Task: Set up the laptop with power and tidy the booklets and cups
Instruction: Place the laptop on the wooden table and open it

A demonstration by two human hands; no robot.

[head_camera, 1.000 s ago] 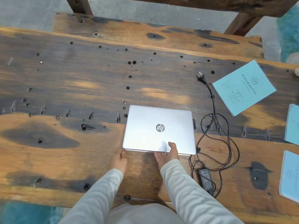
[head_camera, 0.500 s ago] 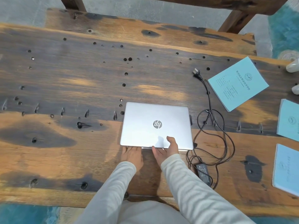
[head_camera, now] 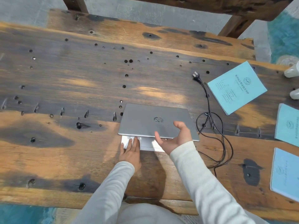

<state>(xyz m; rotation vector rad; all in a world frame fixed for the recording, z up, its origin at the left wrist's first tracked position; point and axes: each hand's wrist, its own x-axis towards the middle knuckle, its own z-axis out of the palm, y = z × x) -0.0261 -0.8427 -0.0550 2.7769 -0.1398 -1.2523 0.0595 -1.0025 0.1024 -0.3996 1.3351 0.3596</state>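
A person is leaning over a big wooden table. The silver laptop is lying near the front edge, right in front of them, with its lid tipping up a little. The left hand is pressing flat on the laptop's bottom half, fingers straight. The right hand is wide open, its fingers pushing at the lid's front edge. A black power cord is lying looped just right of the laptop. Three blue booklets are lying farther right, and two white cups are peeking in at the edge.
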